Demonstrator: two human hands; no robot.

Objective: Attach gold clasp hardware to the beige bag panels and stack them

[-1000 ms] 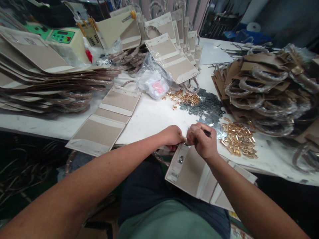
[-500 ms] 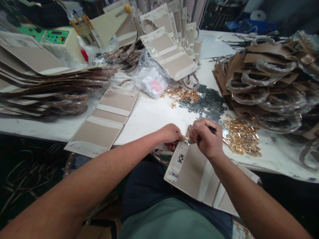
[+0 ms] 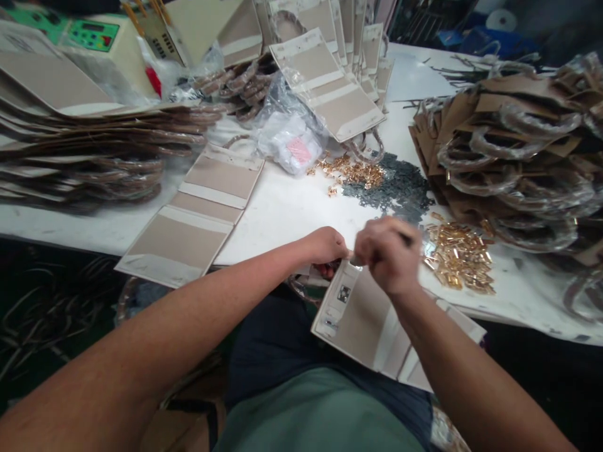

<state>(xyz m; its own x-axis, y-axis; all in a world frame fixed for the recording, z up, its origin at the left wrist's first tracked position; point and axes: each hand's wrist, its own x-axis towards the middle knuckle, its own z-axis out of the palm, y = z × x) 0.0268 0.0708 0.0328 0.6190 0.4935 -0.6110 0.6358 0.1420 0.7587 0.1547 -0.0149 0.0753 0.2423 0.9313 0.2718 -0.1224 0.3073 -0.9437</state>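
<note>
A flat beige folded bag panel (image 3: pixel 367 320) rests on my lap against the table edge, with small metal fittings on its near flap. My left hand (image 3: pixel 327 246) is closed in a pinch at the panel's top corner. My right hand (image 3: pixel 389 254) is closed in a fist just beside it, blurred by motion, gripping a thin dark tool whose tip barely shows. The two hands nearly touch over the corner.
A pile of gold clasps (image 3: pixel 459 257) and dark grey metal pieces (image 3: pixel 396 188) lie on the white table (image 3: pixel 292 213). Another beige panel (image 3: pixel 198 210) lies flat at left. Stacks of panels (image 3: pixel 80 144) and wrapped handles (image 3: pixel 518 150) flank the sides. A machine (image 3: pixel 98 44) stands behind.
My right hand has lifted slightly and is now blurred, moving at the panel's corner. The view has shifted a little downward. My left hand keeps its pinch.
</note>
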